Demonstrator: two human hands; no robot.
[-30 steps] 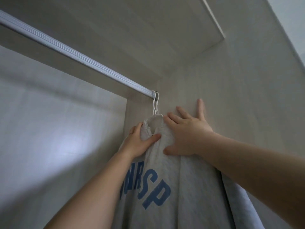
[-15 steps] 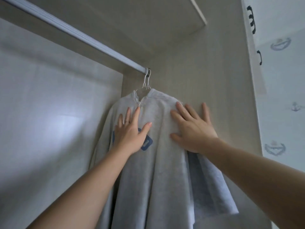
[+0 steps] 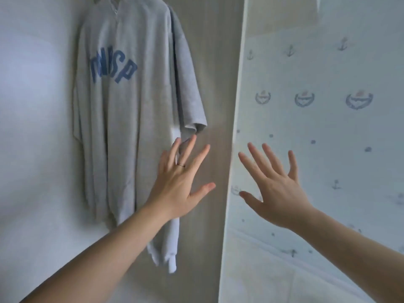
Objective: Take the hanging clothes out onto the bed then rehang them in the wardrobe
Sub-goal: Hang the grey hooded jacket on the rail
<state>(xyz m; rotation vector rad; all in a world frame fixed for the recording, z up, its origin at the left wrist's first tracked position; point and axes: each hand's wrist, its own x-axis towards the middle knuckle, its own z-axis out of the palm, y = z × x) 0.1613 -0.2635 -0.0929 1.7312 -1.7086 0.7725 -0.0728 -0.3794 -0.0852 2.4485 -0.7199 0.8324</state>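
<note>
Two hands are up in front, neither holding anything. Left hand [image 3: 181, 180]: fingers [image 3: 200, 158] straight and spread wide, with a thin ring [image 3: 181, 164] on one. The tips overlap the sleeve hem in this view; contact or gap cannot be told. Right hand [image 3: 277, 189]: fingers also spread wide, palm turned to the anchor-patterned panel [image 3: 328, 132], probably the wardrobe door. Whether it touches the panel is unclear.

Beyond the left hand, the grey T-shirt [image 3: 122, 110] with blue lettering hangs full length inside the wardrobe, close against the wood-grain side wall [image 3: 218, 73]. Its collar sits at the top edge of view. Hanger, rail and bed are not in view.

Judgement: this is the rehanging step, and this garment looks done, hung up with neither hand gripping it. The next move calls for a turn to the bed for any garment left there, gripped by its hanger. If none is left, it calls for shutting the door.
</note>
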